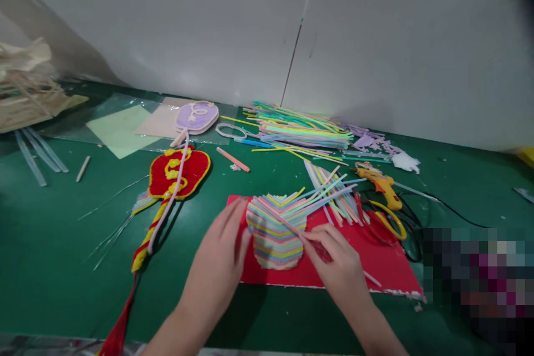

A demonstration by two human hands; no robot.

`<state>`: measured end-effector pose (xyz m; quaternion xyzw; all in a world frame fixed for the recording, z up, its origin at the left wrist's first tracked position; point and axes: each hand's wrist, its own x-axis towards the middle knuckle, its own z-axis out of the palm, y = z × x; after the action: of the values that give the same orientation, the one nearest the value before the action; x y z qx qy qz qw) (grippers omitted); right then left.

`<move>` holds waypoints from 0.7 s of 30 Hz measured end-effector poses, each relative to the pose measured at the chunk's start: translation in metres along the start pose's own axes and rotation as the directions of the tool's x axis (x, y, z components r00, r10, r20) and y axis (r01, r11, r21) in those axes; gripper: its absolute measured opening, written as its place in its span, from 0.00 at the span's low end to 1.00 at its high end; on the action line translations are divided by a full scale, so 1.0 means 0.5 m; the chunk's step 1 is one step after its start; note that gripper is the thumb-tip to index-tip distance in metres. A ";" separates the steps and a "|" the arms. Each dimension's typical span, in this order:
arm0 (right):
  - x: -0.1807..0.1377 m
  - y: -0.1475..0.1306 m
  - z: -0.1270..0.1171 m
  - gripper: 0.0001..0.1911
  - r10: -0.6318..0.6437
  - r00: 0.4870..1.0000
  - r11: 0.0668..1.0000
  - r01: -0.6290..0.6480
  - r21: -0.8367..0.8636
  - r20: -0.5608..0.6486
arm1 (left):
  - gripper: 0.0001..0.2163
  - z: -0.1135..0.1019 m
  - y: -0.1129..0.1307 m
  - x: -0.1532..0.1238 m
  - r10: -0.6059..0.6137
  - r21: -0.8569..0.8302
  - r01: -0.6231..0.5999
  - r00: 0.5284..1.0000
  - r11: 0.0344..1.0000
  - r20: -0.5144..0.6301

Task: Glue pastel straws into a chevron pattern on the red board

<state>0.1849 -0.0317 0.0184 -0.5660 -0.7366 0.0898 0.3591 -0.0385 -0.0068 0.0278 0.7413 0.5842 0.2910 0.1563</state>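
Striped piece ridged, red board matt, plastic sheet glossy

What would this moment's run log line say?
left hand: at striped piece | right hand: pinches pink strip | beneath: red sheet

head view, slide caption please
Two hands at a striped panel on a red board, the right one pinching a pink strip

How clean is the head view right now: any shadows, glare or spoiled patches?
Head view: shadow darkens the striped piece between the left hand and right hand; faint glints on the clear plastic sheet; lower right is pixelated, hiding detail; the upper right corner goes dark.
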 end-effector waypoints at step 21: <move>0.002 0.001 0.000 0.07 0.018 0.999 1.000 -0.018 -0.012 0.028 | 0.28 0.080 0.022 -0.077 0.263 0.285 -0.288 0.957 0.914 0.124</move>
<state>0.1854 -0.0308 0.0184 -0.5734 -0.7370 0.0969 0.3445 -0.0112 -0.0422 -0.0065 0.8428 0.5041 0.1871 0.0236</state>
